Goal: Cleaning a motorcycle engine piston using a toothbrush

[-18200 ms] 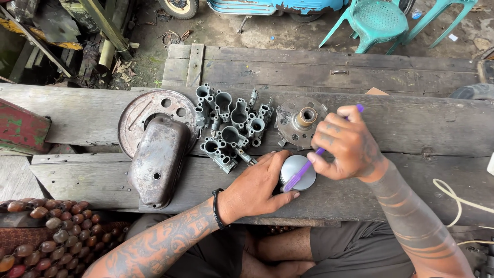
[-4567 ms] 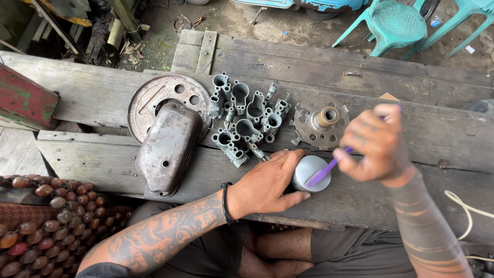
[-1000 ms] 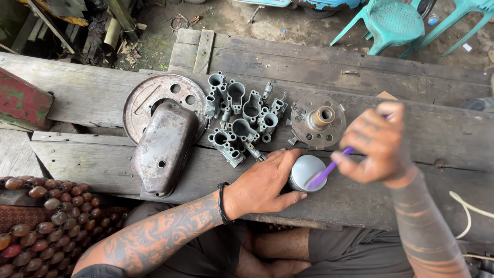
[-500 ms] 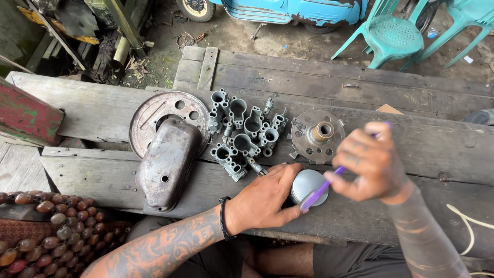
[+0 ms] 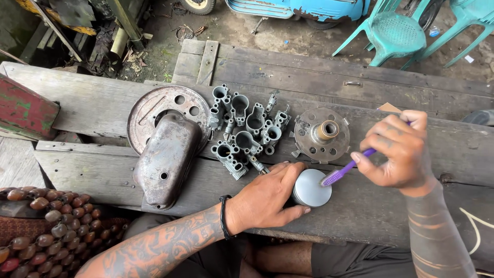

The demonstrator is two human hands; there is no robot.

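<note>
The metal piston (image 5: pixel 312 188) stands crown-up on the wooden bench (image 5: pixel 103 170), near its front edge. By its look it is rigid, fairly heavy for its size and smooth-sided, so the skirt wall is the place to hold it. The left hand (image 5: pixel 267 198) has its grip wrapped around that wall. The right hand (image 5: pixel 396 152) has its grip closed on a purple toothbrush (image 5: pixel 346 170), bristles at the crown's rim. Behind lie 1 cluster of carburetor bodies (image 5: pixel 244 131), a hub plate (image 5: pixel 322 135) and a rusty cover (image 5: pixel 167 157).

The left hand (image 5: pixel 265 201) lies palm down, fingers and thumb curled around the round metal piston (image 5: pixel 312 188), forearm slanting in from the lower left. The right hand (image 5: pixel 399 150), just right of the piston, pinches a purple toothbrush (image 5: pixel 346 171), its wrist bent.
</note>
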